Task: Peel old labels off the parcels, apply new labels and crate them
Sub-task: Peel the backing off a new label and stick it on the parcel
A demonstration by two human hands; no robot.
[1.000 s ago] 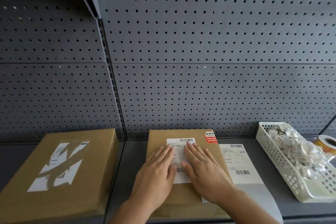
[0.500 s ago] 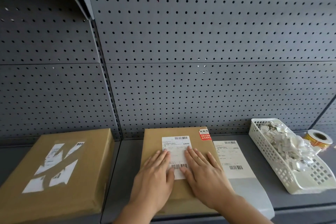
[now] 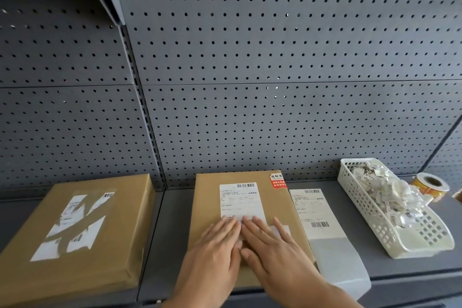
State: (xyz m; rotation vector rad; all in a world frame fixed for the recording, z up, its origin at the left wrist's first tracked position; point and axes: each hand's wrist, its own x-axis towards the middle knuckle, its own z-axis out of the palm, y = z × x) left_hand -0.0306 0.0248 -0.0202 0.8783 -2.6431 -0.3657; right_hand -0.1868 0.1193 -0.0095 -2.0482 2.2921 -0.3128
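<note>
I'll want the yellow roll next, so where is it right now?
In the head view, the yellow roll stands at the far right of the shelf, just right of the white basket of paper scraps.

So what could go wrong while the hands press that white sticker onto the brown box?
The white paper label on the middle brown cardboard parcel might wrinkle under the flat left hand and right hand. The loose white label sheet beside it seems to overhang the grey shelf, so the right hand could knock it off.
</note>
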